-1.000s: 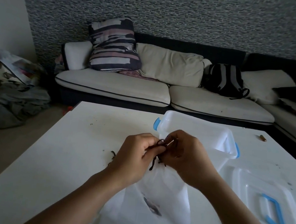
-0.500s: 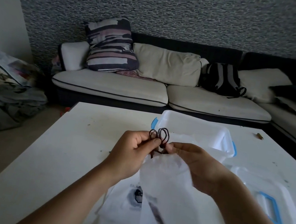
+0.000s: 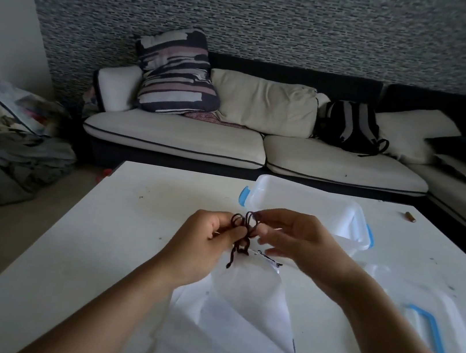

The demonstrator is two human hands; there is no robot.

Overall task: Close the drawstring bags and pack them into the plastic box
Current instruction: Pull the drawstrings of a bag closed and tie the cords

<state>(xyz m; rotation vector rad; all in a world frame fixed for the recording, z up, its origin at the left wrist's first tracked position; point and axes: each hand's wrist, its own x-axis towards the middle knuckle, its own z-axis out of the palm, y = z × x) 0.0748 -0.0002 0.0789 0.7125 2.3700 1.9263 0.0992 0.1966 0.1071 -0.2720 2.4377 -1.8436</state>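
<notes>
Two hands work just in front of the plastic box (image 3: pixel 306 201): left hand (image 3: pixel 203 244) and right hand (image 3: pixel 297 240) pinch cord loops (image 3: pixel 244 223) above the white bag (image 3: pixel 239 307). Pull loops evenly to cinch tight.

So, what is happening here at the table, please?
A person is tying the dark drawstring of a white bag that lies on the white table. Both hands pinch the cord loops: the left hand and the right hand. The plastic box stands open just behind them, and its lid lies to the right.
</notes>
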